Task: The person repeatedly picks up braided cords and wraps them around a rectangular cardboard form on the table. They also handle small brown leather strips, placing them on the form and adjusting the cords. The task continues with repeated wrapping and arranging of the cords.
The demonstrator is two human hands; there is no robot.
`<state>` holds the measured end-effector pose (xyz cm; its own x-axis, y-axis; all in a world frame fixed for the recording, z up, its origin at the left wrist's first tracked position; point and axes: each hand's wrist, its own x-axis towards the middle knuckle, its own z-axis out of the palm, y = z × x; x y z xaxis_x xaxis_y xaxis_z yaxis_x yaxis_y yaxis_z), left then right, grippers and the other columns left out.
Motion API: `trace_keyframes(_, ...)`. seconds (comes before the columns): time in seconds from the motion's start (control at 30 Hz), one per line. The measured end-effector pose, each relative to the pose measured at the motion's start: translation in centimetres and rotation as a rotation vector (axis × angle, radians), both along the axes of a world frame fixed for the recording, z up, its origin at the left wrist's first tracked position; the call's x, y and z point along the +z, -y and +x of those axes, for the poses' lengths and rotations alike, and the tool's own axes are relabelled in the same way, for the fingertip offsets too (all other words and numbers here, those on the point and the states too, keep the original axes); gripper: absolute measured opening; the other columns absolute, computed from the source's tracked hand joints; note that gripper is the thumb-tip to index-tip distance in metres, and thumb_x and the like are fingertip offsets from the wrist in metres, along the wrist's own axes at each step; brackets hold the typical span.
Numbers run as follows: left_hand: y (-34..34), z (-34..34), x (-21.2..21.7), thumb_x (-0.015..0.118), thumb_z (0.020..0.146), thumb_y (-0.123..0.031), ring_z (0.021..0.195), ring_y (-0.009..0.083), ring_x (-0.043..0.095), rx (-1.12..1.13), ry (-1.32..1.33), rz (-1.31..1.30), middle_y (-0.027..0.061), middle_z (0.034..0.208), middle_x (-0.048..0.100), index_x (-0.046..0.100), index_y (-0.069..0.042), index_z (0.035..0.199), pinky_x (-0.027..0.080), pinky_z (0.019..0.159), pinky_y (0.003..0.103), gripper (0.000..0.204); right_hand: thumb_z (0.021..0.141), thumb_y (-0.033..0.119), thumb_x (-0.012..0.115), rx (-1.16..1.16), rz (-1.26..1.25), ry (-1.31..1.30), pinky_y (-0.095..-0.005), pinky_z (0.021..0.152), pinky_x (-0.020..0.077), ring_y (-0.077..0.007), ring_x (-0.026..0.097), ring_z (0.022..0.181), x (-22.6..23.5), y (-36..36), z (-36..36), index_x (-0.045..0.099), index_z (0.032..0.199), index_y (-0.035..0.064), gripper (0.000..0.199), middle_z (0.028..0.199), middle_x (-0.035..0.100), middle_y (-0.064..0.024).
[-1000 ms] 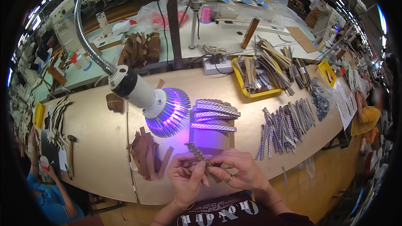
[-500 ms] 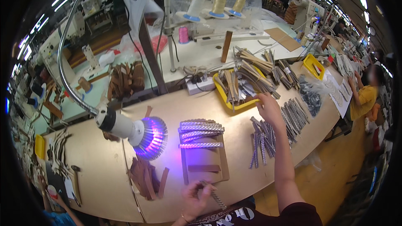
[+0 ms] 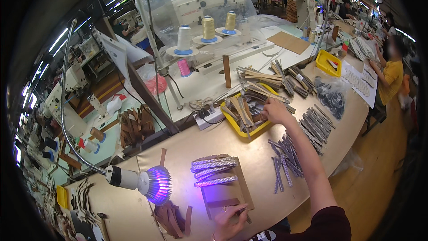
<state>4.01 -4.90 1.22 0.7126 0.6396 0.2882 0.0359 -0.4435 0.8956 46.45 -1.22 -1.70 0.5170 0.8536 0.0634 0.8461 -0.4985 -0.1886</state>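
My left hand [image 3: 231, 221] is closed on a thin grey braided strip [image 3: 249, 219] at the near end of a brown board [image 3: 225, 193]; most of the strip is hidden by the fingers. On that board lie several silvery braided strips [image 3: 216, 182] and a flat brown strip [image 3: 224, 202]. My right hand [image 3: 275, 111] reaches into a yellow tray [image 3: 248, 138] holding bundles of tan and grey strips [image 3: 241, 110]. Its fingers are curled together over the tray's right part, and what they grip is hidden.
A lit lamp [image 3: 157, 185] on a bendy arm hangs left of the board. Brown strips [image 3: 169, 218] lie below it. Grey braided strips [image 3: 315, 126] are spread right of my forearm. Behind stand thread cones [image 3: 207, 30] and a plastic-covered sewing machine [image 3: 196, 6]. A co-worker in yellow [image 3: 392, 78] sits at right.
The view has shifted and tilted. My right hand has moved deeper into the tray. My left hand, with the braided strip, has come up against the board's near end.
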Motion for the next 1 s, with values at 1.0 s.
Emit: trace_keyframes(1.0,0.3,0.4,-0.2,0.073,0.079,-0.001,0.069,0.0167,0.069,0.045,0.03,0.045,0.0095,0.08,0.071,0.07,-0.003,0.097,0.054,0.064,0.026,0.018,0.089,0.023,0.068,-0.214,0.412,-0.632,-0.0344,0.08,0.0515,-0.0257,0.068,0.085,-3.1,-2.1,0.4,0.064,0.113,-0.0083,0.04,0.098,0.071,-0.02)
